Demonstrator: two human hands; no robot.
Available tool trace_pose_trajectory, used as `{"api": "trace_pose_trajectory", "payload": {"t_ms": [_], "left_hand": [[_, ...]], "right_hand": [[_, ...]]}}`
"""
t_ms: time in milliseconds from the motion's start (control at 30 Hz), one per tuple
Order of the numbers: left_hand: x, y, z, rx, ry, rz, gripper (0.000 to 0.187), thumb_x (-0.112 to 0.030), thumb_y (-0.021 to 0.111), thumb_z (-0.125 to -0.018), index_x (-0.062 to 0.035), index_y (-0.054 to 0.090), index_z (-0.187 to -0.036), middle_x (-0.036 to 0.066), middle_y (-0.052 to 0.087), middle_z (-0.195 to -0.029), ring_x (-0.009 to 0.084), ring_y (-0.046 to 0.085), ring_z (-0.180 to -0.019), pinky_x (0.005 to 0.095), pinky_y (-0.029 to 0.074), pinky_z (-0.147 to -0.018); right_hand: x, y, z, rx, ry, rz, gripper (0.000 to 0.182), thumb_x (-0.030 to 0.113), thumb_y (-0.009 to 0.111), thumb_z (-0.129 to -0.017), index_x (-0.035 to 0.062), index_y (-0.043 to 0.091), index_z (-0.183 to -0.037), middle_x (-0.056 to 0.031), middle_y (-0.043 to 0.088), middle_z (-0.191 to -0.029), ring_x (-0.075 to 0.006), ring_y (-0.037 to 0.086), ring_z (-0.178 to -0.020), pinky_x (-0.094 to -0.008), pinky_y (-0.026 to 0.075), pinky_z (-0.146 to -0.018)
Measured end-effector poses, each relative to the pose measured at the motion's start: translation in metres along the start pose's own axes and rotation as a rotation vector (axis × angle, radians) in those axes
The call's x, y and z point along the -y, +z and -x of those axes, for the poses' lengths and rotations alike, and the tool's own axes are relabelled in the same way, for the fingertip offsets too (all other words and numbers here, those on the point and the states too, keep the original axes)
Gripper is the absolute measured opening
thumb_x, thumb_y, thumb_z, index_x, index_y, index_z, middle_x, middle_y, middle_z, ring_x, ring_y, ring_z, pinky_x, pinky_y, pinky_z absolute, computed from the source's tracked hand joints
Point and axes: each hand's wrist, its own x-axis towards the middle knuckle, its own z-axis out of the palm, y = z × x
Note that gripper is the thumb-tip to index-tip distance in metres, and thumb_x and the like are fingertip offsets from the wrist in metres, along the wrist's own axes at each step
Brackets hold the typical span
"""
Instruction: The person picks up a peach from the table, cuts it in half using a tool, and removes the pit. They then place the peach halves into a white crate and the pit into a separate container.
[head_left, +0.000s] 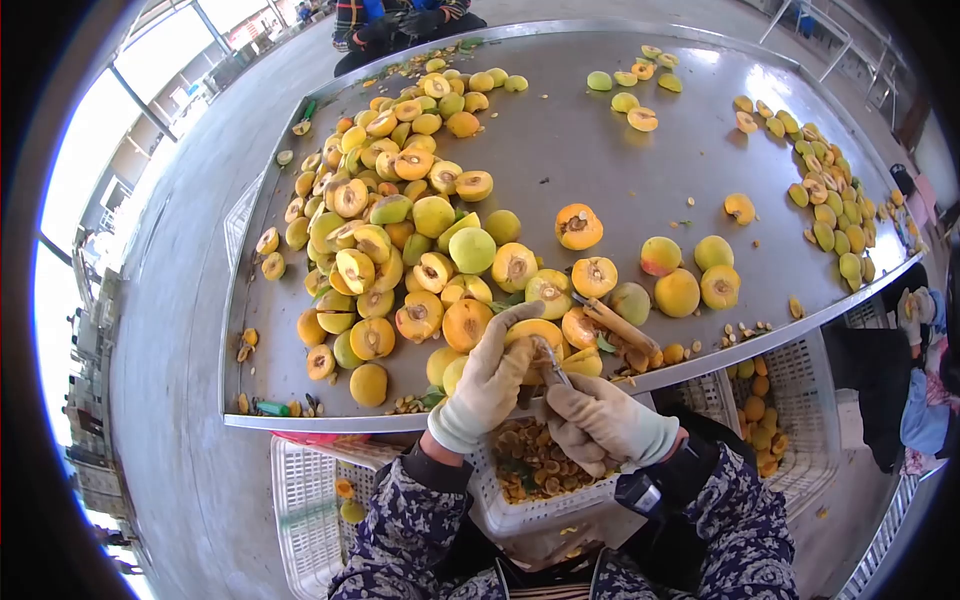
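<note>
Near: a white crate (pixel 548 516) of scraps (pixel 532 458). Above it, at the near edge of the table (pixel 570 150), the gloved left hand (pixel 488 388) holds a fruit (pixel 528 332); the gloved right hand (pixel 612 414) grips a metal tool (pixel 551 362) meeting it. Farther left: a fruit heap (pixel 390 210). Beyond the far edge: a person (pixel 423 22).

1. I pinch a yellow-orange fruit (pixel 543 328) in my left hand (pixel 487 385); my gloved fingers cover part of it, so I can't quite tell its full shape.
2. My right hand (pixel 615 418) grips a slim metal tool (pixel 551 364), tilted, its upper end at the fruit.
</note>
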Motion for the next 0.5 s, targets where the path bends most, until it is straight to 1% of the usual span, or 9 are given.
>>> {"api": "trace_pose_trajectory", "payload": {"t_ms": [133,167,233,267,300,367,433,467,500], "left_hand": [[-0.004,0.007,0.005,0.021,-0.008,0.127,0.037,-0.01,0.043,-0.101,-0.0041,0.039,-0.138,0.001,0.057,-0.1,0.0058,0.053,-0.088,0.0212,0.047,-0.074],[0.011,0.01,0.0,-0.091,0.289,-0.144,0.038,-0.009,0.043,-0.101,-0.0049,0.038,-0.138,0.0,0.055,-0.096,0.0051,0.052,-0.086,0.0226,0.047,-0.072],[0.007,0.011,0.005,-0.157,0.169,-0.298,0.041,-0.011,0.049,-0.097,-0.0041,0.039,-0.136,0.016,0.059,-0.1,0.0272,0.061,-0.093,0.0338,0.049,-0.08],[0.014,0.013,0.003,-0.235,0.257,-0.307,0.041,-0.01,0.05,-0.094,-0.0039,0.04,-0.134,0.021,0.058,-0.103,0.033,0.06,-0.096,0.037,0.049,-0.082],[0.025,0.017,0.002,-0.285,0.344,-0.31,0.041,-0.008,0.051,-0.092,-0.0038,0.041,-0.132,0.025,0.057,-0.106,0.0389,0.059,-0.098,0.0403,0.049,-0.084],[0.03,0.02,0.006,-0.261,0.291,-0.324,0.042,-0.007,0.049,-0.091,-0.0053,0.04,-0.131,0.025,0.058,-0.104,0.0404,0.059,-0.099,0.0423,0.048,-0.084],[0.017,0.008,0.007,-0.053,0.098,-0.013,0.038,-0.011,0.045,-0.094,-0.0056,0.039,-0.131,0.022,0.056,-0.104,0.0356,0.058,-0.097,0.0406,0.048,-0.081],[0.015,0.005,0.006,-0.048,0.136,-0.042,0.035,-0.01,0.045,-0.094,-0.0062,0.04,-0.129,0.022,0.056,-0.101,0.0348,0.058,-0.094,0.0405,0.048,-0.08],[0.013,0.001,0.006,-0.04,0.169,-0.083,0.033,-0.01,0.045,-0.094,-0.0067,0.04,-0.127,0.022,0.056,-0.099,0.0339,0.058,-0.092,0.0403,0.047,-0.079]], "right_hand": [[0.004,-0.005,0.006,0.156,0.101,-0.298,0.038,0.045,0.056,-0.094,0.0076,0.05,-0.097,0.0036,0.037,-0.059,-0.0064,0.028,-0.039,-0.0235,0.024,-0.034],[0.003,-0.001,0.006,0.114,0.046,-0.237,0.042,0.049,0.057,-0.092,0.0077,0.05,-0.098,0.003,0.037,-0.059,-0.0065,0.029,-0.039,-0.0233,0.023,-0.033],[-0.003,0.021,-0.003,-0.283,-0.08,0.161,0.038,0.044,0.056,-0.095,0.0075,0.051,-0.103,0.0005,0.043,-0.06,-0.0108,0.032,-0.036,-0.0245,0.029,-0.033],[-0.008,0.008,-0.008,-0.289,-0.18,0.514,0.046,0.04,0.053,-0.097,0.0043,0.049,-0.125,-0.0022,0.056,-0.074,-0.013,0.053,-0.05,-0.028,0.048,-0.046],[-0.023,-0.004,-0.019,-0.373,-0.418,0.864,0.046,0.032,0.047,-0.1,0.0003,0.044,-0.132,-0.0091,0.061,-0.098,-0.0145,0.061,-0.083,-0.0261,0.052,-0.074],[-0.045,-0.02,-0.029,-0.286,-0.499,0.696,0.043,0.025,0.044,-0.101,-0.0002,0.042,-0.136,-0.0126,0.058,-0.115,-0.0159,0.054,-0.108,-0.0256,0.042,-0.096],[-0.015,0.018,-0.003,-0.416,-0.114,0.476,0.045,0.03,0.06,-0.094,0.0098,0.048,-0.132,-0.0026,0.06,-0.074,-0.0131,0.053,-0.049,-0.0252,0.042,-0.04],[-0.028,0.003,-0.007,-0.416,-0.138,0.298,0.036,0.024,0.06,-0.094,0.0111,0.051,-0.126,0.0045,0.044,-0.062,-0.0056,0.034,-0.038,-0.019,0.026,-0.033],[-0.03,-0.004,-0.014,-0.412,-0.171,0.264,0.03,0.024,0.06,-0.094,0.0121,0.052,-0.121,0.0048,0.042,-0.059,-0.0057,0.032,-0.038,-0.0207,0.025,-0.032]]}}
